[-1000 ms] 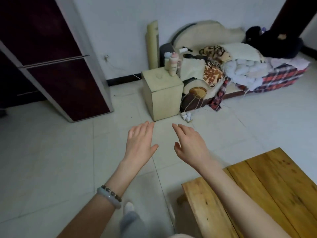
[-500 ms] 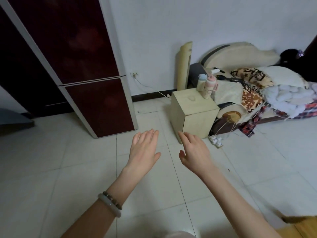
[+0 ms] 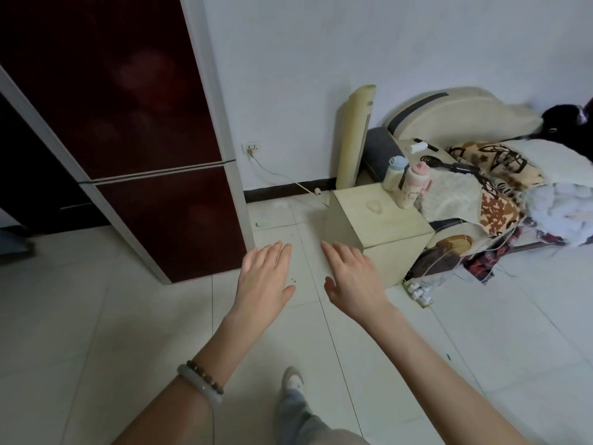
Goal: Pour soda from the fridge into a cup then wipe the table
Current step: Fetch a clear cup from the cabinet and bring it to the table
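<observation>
A tall fridge (image 3: 134, 130) with two dark red doors and a grey frame stands at the upper left, both doors closed. My left hand (image 3: 264, 277) is stretched out flat over the floor tiles, fingers apart and empty, just right of the fridge's lower corner. My right hand (image 3: 354, 282) is beside it, also flat and empty, in front of a small cream cabinet. Bead and jade bracelets sit on my left wrist. No soda, cup or table is in view.
The cream cabinet (image 3: 382, 232) stands right of the fridge with two bottles (image 3: 406, 184) on top. A bed (image 3: 500, 187) piled with blankets lies behind it. A tower fan (image 3: 354, 136) leans at the wall. My foot (image 3: 292, 379) is on the tiles.
The view has swung left and closer to the fridge, which now fills more of the left side. The wooden table has left the frame. Both hands stay outstretched and empty.
</observation>
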A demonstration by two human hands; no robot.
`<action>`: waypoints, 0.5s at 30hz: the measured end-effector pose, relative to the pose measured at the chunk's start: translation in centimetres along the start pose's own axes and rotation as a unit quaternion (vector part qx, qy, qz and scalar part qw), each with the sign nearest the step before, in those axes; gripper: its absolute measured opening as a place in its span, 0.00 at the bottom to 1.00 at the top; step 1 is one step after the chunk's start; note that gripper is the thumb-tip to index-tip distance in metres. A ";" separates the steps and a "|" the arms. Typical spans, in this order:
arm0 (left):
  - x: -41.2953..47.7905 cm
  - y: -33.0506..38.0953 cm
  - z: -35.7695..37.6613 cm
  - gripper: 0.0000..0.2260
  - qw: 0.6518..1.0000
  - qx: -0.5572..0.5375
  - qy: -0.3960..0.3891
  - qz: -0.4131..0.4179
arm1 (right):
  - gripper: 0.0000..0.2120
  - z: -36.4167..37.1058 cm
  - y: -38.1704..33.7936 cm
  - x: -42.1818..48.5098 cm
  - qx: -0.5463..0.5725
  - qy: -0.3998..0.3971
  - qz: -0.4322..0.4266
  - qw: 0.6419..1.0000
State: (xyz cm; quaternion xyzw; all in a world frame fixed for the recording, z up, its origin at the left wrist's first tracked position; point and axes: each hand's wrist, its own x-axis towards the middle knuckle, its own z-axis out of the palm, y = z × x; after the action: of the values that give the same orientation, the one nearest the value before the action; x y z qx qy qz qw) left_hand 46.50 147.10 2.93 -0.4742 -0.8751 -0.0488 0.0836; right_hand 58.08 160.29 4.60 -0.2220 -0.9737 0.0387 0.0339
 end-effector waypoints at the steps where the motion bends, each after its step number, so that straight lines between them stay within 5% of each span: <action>1: 1.9 -0.8 0.3 0.33 1.000 0.001 -0.002 0.003 | 0.31 0.1 0.2 2.1 0.001 -0.001 0.001 1.000; 15: 24.5 -9.9 4.3 0.34 0.999 -0.012 -0.017 0.049 | 0.30 0.1 3.7 24.8 -0.009 -0.007 0.044 0.999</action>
State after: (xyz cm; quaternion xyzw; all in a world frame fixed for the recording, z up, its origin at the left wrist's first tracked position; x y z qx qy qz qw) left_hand 24.67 162.50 3.39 -0.5187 -0.8512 -0.0470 0.0653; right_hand 37.37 174.36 5.42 -0.2644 -0.9636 0.0327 0.0235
